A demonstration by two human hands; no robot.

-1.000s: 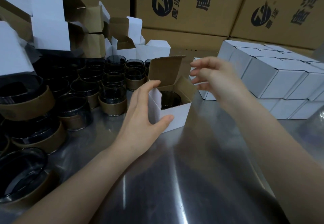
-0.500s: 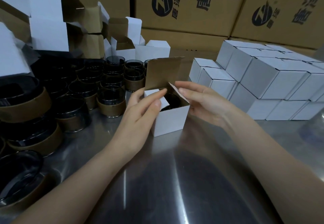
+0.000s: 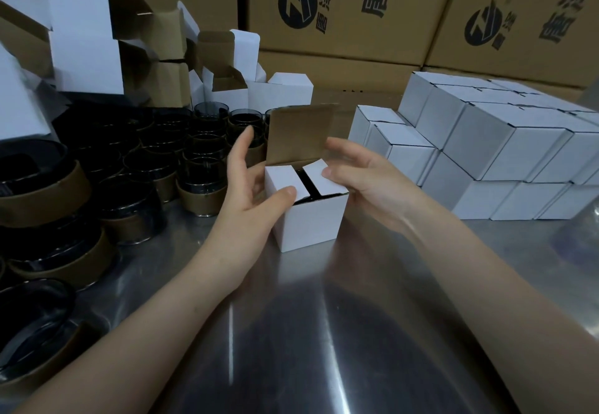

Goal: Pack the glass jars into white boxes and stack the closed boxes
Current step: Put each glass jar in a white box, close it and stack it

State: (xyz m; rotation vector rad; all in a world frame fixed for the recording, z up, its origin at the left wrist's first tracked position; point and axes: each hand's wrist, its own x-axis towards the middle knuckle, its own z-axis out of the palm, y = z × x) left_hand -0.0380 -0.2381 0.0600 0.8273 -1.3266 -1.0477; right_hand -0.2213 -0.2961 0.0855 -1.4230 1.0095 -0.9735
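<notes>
- Standing near the middle of the shiny tabletop (image 3: pixel 291 332): one white box (image 3: pixel 309 222), upright, its brown-lined lid flap (image 3: pixel 301 135) raised at the back.
- Inside, glimpsed through the gap between the two side flaps: a dark glass jar (image 3: pixel 308 185), so packed.
- Cupping the box's left side: left hand (image 3: pixel 249 196), fingers straight and pointing upward, thumb pressing the left side flap (image 3: pixel 281 181) down flat.
- Reaching in from the other side: right hand (image 3: pixel 369 183), fingers loosely extended, one fingertip (image 3: pixel 326 172) resting on the right side flap (image 3: pixel 327 186); nothing gripped or pinched, as far as can be told, with its upper finger close against the lid's edge and hard to read.
- Judged to be mid-closing: side flaps folded in, lid not yet down, tuck not yet made.
- Called for next, probably: keeping both side flaps flat, tipping the lid forward over them, and sliding its tongue inside the front wall without creasing it, all while steadying the box on the slick surface.
- After that, most likely: carrying it across to the stack of closed boxes (image 3: pixel 505 154) on the right, well apart, and setting it squarely on a row.
- Waiting on the left: many more glass jars (image 3: pixel 202 187) in brown sleeves, with open empty boxes (image 3: pixel 86 60) piled behind; plenty of the task left.
</notes>
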